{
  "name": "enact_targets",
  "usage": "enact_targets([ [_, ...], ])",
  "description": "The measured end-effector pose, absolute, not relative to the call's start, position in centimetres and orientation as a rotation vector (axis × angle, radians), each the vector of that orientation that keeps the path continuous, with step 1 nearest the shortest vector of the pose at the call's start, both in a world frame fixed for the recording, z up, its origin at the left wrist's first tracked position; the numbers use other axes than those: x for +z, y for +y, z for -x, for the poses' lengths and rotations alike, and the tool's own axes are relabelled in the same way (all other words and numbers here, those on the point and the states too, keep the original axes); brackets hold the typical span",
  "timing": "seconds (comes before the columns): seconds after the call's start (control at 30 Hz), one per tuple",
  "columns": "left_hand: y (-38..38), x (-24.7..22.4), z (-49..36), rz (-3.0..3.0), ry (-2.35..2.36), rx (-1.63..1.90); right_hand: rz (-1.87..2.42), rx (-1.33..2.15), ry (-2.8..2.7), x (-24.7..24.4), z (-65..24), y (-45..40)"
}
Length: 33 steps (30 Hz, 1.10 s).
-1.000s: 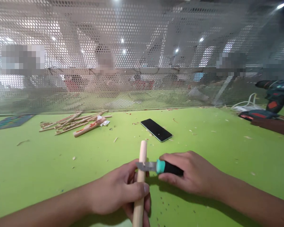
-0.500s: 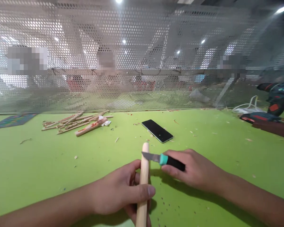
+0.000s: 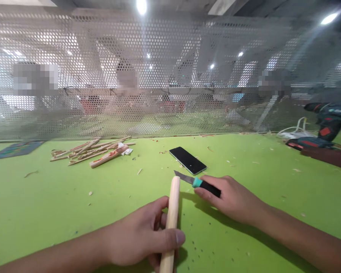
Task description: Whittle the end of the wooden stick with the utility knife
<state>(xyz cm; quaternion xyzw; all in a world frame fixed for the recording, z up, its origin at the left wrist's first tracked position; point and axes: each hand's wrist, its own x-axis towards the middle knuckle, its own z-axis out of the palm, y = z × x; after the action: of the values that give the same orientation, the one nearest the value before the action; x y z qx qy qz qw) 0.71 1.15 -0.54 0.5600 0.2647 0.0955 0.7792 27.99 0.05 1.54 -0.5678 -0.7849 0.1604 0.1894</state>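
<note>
My left hand [image 3: 147, 233] is wrapped round a pale, rounded wooden stick [image 3: 173, 206], its thumb across the front. The stick's far end points away from me, and its near end runs out of the bottom of the view. In my right hand [image 3: 230, 197] is a utility knife [image 3: 206, 185] with a black and teal handle. Its grey blade points left, just beyond the far tip of the stick; whether it touches the wood I cannot tell. A black phone [image 3: 187, 160] lies flat behind the knife.
Several carved wooden sticks [image 3: 88, 151] are heaped at the back left, beside a dark patterned mat [image 3: 15, 149]. A cordless drill [image 3: 328, 123] stands at the right near a white cable [image 3: 297, 131]. Wood shavings dot the green table [image 3: 74, 212]; a perforated screen [image 3: 165, 76] closes off its back.
The knife blade has moved from across the stick's upper part to just past its far tip. My left hand still grips the stick, which leans slightly more to the right.
</note>
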Motion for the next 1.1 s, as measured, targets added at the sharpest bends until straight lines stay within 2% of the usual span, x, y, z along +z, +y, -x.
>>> enact_targets([
  [0.2,0.9,-0.2,-0.9,-1.175,0.6,0.23,1.606,0.473,-2.131,1.4,-27.3,-0.7],
  [0.47,0.8,-0.5,-0.9,-1.187,0.541,0.256,1.309,0.649,-2.409,0.9,-26.6,-1.8],
  [1.1,0.8,0.0,-0.7,-1.256,0.568,0.205,1.547,0.533,-2.239,0.8,-26.9,-1.1],
])
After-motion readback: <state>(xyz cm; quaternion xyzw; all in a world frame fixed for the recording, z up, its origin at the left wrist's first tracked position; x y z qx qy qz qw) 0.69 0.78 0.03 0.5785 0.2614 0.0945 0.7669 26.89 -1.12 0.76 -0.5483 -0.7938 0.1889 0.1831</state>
